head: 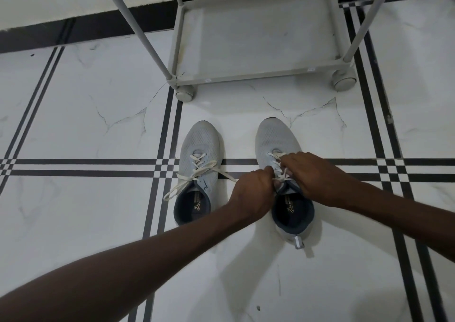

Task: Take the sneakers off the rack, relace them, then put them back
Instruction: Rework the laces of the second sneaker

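Note:
Two light grey sneakers with dark blue linings stand side by side on the floor, toes pointing away from me. The left sneaker [200,147] has its white laces [194,174] loose and spread to both sides. Both hands sit over the lacing of the right sneaker [274,137]. My left hand [253,193] pinches its white lace [280,179] near the tongue. My right hand [312,174] grips the same lace from the other side. The lace ends are mostly hidden under my fingers.
A pale grey rack on wheels [256,73] stands just beyond the sneakers, its bottom shelf bare. Its front casters [185,94] and slanted poles [133,26] sit close to the toes. White marble floor tiles with black stripes spread all around.

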`<state>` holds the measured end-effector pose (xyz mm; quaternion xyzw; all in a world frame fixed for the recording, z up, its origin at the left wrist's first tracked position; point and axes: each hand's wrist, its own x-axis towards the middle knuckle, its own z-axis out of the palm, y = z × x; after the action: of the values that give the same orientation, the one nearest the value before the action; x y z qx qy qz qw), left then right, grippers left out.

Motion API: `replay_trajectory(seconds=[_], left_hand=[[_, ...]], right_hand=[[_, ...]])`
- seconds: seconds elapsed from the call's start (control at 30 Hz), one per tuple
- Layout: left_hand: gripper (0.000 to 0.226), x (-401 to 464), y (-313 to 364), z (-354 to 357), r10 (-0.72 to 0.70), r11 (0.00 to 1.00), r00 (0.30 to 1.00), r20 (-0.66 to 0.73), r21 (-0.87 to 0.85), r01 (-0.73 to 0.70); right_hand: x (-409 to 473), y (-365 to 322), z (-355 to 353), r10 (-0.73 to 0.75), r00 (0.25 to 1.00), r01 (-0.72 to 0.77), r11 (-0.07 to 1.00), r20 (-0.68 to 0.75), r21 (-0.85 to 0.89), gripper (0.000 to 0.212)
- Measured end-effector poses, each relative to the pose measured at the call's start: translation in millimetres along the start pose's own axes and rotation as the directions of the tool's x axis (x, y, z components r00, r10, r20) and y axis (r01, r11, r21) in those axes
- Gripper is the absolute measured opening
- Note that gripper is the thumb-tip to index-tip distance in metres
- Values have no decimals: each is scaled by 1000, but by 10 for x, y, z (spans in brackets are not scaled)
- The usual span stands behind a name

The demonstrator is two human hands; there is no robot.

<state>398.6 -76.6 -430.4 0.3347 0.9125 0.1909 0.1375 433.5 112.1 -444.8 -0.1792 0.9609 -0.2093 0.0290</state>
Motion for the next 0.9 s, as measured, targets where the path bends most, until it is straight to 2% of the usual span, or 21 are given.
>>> replay_trajectory(seconds=[0.07,0.17,0.23,0.33,0.6,0.77,0.83,0.9], left_hand=[[27,-24,15,3,1,1000,1000,21,27,-1],[25,-33,2,-55,45,993,998,48,110,-50],[23,-54,-29,-121,84,972,992,95,211,-102],[24,-97,-77,-217,72,944,984,165,308,-121],[21,-71,-218,-277,59,929,991,119,356,-98],[17,-72,-348,-309,143,931,985,96,324,-166],[20,-113,-389,-287,154,945,984,85,277,-172],[34,-155,-380,-282,134,960,984,118,231,-159]], right_hand=[[-49,-26,-11,53,998,-54,998,33,15,35],[-64,-6,-38,55,997,-50,996,62,-75,29],[-35,2,-63,68,989,-51,990,128,-129,32],[-2,5,-53,39,977,1,983,212,-183,29],[220,51,-57,-17,994,38,980,110,-195,13],[338,34,-58,-78,994,91,975,72,-203,7],[347,-28,-48,-97,994,105,974,50,-201,17],[339,-118,-39,-72,997,72,987,4,-144,34]])
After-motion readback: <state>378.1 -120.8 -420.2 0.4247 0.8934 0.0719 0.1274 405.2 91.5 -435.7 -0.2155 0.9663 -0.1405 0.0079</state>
